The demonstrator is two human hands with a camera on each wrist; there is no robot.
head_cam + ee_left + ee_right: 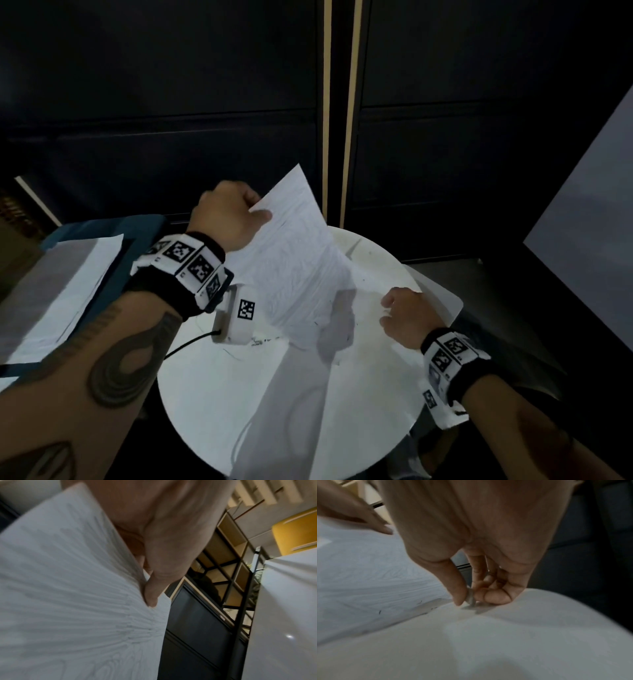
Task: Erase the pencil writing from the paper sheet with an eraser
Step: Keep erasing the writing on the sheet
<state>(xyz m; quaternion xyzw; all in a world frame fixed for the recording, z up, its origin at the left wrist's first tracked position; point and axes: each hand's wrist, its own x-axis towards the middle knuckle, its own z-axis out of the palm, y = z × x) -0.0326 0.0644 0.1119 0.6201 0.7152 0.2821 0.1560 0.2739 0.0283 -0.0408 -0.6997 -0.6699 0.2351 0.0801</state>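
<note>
A white, crinkled paper sheet [294,260] stands tilted up off the round white table [274,394]; its lower edge still meets the tabletop. My left hand [236,214] pinches the sheet's upper left edge, thumb on the front, as the left wrist view shows with the paper [68,588] under the thumb. My right hand [402,317] rests on the table to the right of the sheet. In the right wrist view its thumb and curled fingers pinch a small grey eraser [470,599] touching the tabletop. A few dark pencil marks [380,612] show near the paper's [368,574] lower edge.
A second sheet of paper [61,291] lies on a blue surface at the left. A black cable [191,342] runs over the table's left rim from the wrist camera. Dark cabinet doors [171,102] stand behind the table. Eraser crumbs [263,341] lie by the sheet's lower left corner.
</note>
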